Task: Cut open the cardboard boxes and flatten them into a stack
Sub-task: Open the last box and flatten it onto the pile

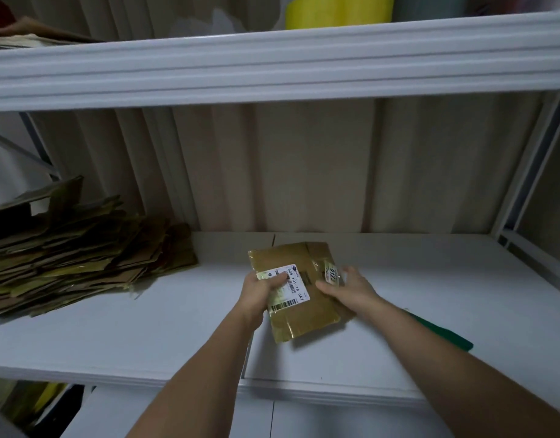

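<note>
Both hands grip a taped box (299, 287) over the shelf (114, 330): left hand (262, 290) fingers curl on the label (289, 289) reading "505 101-16 6A7", right hand (348, 289) clamps beside a "912" sticker (332, 275).

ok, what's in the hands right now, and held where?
A small brown taped cardboard box with white labels. The left hand grips its left edge, fingers curled over the shipping label; the right hand holds its right side.

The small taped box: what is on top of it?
On the small taped box: a white shipping label, a "912" sticker, and left hand fingers, which cover part of the label.
</note>
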